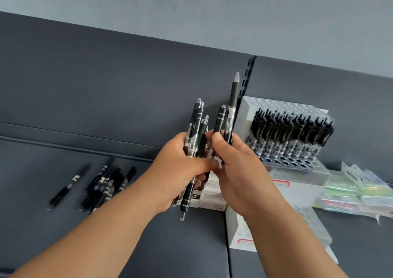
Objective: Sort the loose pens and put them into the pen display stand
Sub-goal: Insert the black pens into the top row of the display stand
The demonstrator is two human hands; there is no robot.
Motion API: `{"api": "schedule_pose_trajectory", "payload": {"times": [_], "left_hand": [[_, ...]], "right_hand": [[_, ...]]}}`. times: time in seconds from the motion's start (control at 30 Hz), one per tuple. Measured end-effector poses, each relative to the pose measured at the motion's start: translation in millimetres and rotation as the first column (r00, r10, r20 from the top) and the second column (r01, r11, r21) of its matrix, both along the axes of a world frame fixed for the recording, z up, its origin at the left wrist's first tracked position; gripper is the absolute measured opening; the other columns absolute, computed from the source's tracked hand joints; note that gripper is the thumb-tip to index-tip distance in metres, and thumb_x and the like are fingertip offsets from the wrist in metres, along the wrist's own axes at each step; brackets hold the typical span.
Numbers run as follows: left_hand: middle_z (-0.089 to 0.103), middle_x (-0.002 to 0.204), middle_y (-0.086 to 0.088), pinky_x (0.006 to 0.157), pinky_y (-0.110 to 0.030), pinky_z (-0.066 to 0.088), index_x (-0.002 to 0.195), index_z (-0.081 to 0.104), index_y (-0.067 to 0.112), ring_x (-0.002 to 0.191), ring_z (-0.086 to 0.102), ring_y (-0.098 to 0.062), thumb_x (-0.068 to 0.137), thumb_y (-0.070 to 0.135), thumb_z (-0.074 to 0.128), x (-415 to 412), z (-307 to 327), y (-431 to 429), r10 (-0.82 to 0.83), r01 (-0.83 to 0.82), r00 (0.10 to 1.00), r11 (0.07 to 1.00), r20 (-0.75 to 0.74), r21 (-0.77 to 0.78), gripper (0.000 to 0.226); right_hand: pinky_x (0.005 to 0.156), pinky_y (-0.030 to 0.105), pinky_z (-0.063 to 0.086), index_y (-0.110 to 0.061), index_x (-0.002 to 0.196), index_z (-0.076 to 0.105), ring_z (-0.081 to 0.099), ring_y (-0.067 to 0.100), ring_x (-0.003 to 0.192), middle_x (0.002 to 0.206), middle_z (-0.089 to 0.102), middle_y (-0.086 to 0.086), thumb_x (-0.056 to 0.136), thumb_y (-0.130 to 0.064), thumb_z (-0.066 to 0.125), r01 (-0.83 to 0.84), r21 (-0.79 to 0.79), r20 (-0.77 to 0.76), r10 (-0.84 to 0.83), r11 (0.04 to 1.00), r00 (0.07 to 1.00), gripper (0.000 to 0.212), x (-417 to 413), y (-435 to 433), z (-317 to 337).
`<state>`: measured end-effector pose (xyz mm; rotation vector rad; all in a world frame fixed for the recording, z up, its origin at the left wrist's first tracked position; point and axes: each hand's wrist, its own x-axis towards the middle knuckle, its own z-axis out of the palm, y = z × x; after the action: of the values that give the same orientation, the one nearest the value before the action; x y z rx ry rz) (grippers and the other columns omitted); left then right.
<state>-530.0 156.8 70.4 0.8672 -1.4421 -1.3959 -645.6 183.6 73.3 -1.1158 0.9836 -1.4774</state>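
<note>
My left hand (178,167) grips a bundle of several black pens (196,126), their tips pointing up and down out of the fist. Beside it my right hand (236,165) holds two black pens (230,107), one sticking up higher with a grey tip. The two hands touch in the middle of the view. The clear pen display stand (253,109) stands on the shelf to the right, a row of black pens (291,129) filling its front holes. A pile of loose black pens (102,186) lies on the dark shelf at the left, with a single pen (70,186) apart from it.
Small white boxes (212,197) sit behind my hands. A second clear stand (312,226) lies low at the right. Packets in pale green and pink wrappers (353,194) are stacked at the far right. The dark grey shelf back panel (106,82) rises behind everything.
</note>
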Motion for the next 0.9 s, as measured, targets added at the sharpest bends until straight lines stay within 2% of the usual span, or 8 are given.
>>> {"api": "schedule_pose_trajectory", "payload": {"times": [0.07,0.17,0.23,0.4,0.5,0.67,0.8,0.9], "left_hand": [[0.061,0.068,-0.001,0.047,-0.024,0.047,0.101,0.061,0.016,0.055,0.055,-0.013,0.074,0.0,0.075,-22,4,9,0.033,-0.033,0.999,0.999,-0.009,-0.025,0.034],[0.061,0.062,0.003,0.047,-0.023,0.044,0.097,0.062,0.019,0.051,0.053,-0.011,0.075,0.004,0.075,-49,3,20,0.083,-0.083,0.997,0.995,-0.001,-0.052,0.03],[0.062,0.063,0.003,0.049,-0.023,0.044,0.093,0.062,0.018,0.051,0.054,-0.01,0.077,0.007,0.074,-64,2,25,0.15,-0.15,0.989,0.987,-0.002,-0.059,0.023],[0.062,0.063,0.001,0.049,-0.025,0.048,0.092,0.06,0.013,0.051,0.053,-0.013,0.082,0.005,0.068,-96,7,37,0.226,-0.228,0.974,0.969,-0.027,-0.09,0.016],[0.061,0.062,0.003,0.048,-0.024,0.048,0.092,0.059,0.013,0.05,0.053,-0.012,0.082,0.005,0.068,-109,13,41,0.22,-0.22,0.975,0.969,-0.017,-0.112,0.016],[0.059,0.06,0.001,0.049,-0.023,0.047,0.091,0.058,0.013,0.049,0.052,-0.013,0.083,0.007,0.068,-125,17,40,0.212,-0.208,0.977,0.968,0.018,-0.14,0.014],[0.061,0.065,0.003,0.049,-0.025,0.047,0.094,0.058,0.01,0.051,0.054,-0.012,0.083,0.005,0.068,-132,17,38,0.201,-0.197,0.979,0.972,0.02,-0.13,0.016],[0.062,0.068,0.001,0.049,-0.025,0.048,0.095,0.059,0.009,0.051,0.054,-0.012,0.082,0.004,0.068,-135,15,35,0.191,-0.187,0.981,0.976,0.029,-0.115,0.017]], "right_hand": [[0.055,0.037,0.047,-0.014,0.093,0.064,0.06,0.025,0.073,0.091,0.069,0.009,0.098,-0.02,0.048,-0.019,-0.017,0.014,0.019,1.0,1.0,0.017,-18,7,2],[0.084,0.034,0.052,-0.022,0.102,0.067,0.066,0.016,0.096,0.105,0.072,-0.001,0.098,-0.019,0.049,0.006,-0.044,-0.114,-0.011,0.999,0.993,0.019,-52,18,3],[0.092,0.03,0.048,-0.028,0.104,0.066,0.064,0.007,0.1,0.105,0.071,-0.009,0.096,-0.017,0.051,0.072,-0.058,-0.246,-0.084,0.996,0.966,0.02,-77,25,3],[0.065,0.027,0.043,-0.03,0.104,0.063,0.051,0.009,0.064,0.065,0.055,-0.012,0.093,-0.009,0.053,0.106,-0.144,-0.432,-0.159,0.984,0.888,0.026,-129,50,9],[0.059,0.025,0.045,-0.038,0.116,0.058,0.05,0.012,0.055,0.066,0.062,-0.005,0.091,-0.008,0.057,0.106,-0.158,-0.367,-0.158,0.982,0.917,0.039,-153,63,20],[0.047,0.022,0.039,-0.021,0.08,0.07,0.046,0.015,0.047,0.065,0.06,0.006,0.086,0.001,0.059,0.053,-0.11,-0.159,-0.071,0.992,0.985,0.025,-182,65,26],[0.058,0.024,0.05,-0.011,0.102,0.067,0.061,0.019,0.06,0.078,0.065,0.01,0.066,0.001,0.063,-0.172,-0.075,0.02,0.174,0.982,0.985,0.038,-200,66,30],[0.056,0.024,0.051,-0.009,0.102,0.064,0.063,0.019,0.059,0.069,0.063,0.007,0.077,-0.008,0.061,-0.077,-0.132,0.008,0.079,0.988,0.997,0.024,-203,63,32]]}}
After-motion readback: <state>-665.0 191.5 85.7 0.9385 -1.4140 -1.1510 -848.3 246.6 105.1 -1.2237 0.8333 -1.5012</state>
